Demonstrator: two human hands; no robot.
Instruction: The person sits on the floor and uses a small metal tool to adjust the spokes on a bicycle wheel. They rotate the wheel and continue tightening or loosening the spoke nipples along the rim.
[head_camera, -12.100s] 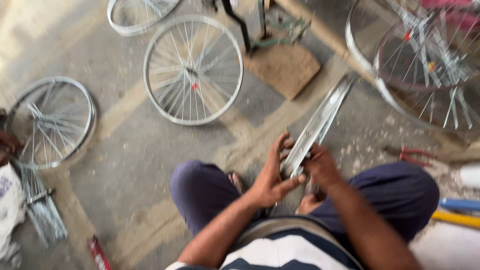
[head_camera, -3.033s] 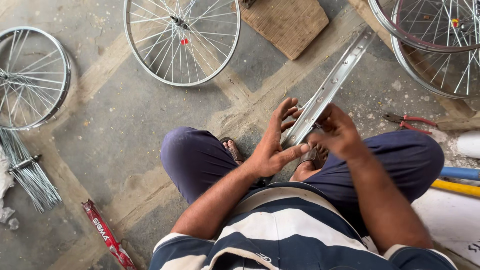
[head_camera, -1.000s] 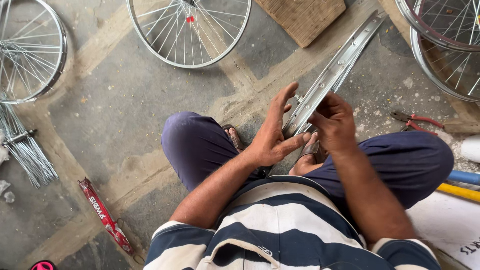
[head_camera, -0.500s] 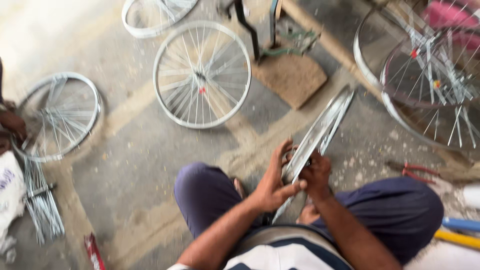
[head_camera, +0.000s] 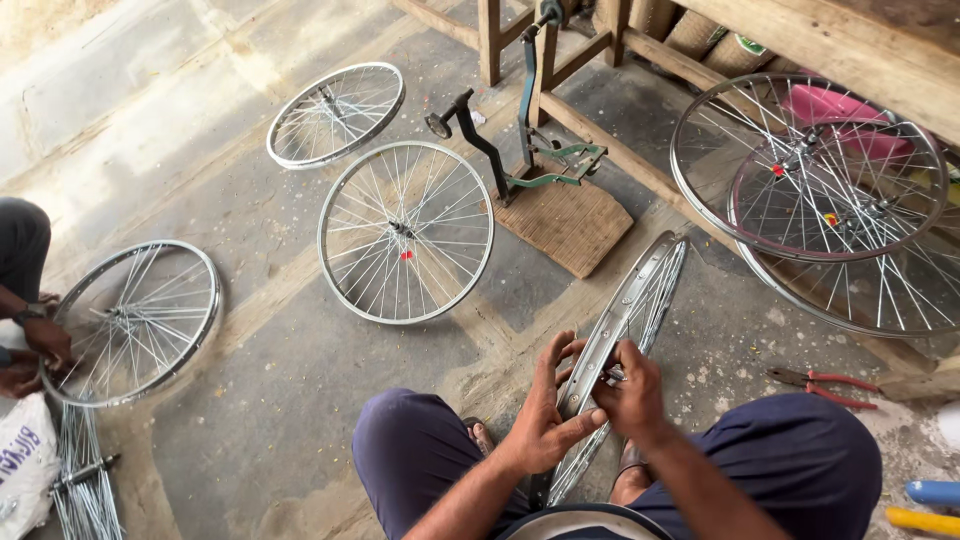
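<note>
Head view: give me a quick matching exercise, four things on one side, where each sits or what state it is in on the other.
Things:
1. bicycle rim
2. red-handled pliers
3. truing stand
4. bundle of spokes

Places or states:
A. on the wooden board
B. held upright between left hand and right hand
C. on the floor at far left, near the white sack
D. on the floor by the right knee

Pairs: 1-B, 2-D, 3-A, 4-C

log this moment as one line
left hand: steadies wheel rim | right hand: pinches small part at rim | pliers: on floor
</note>
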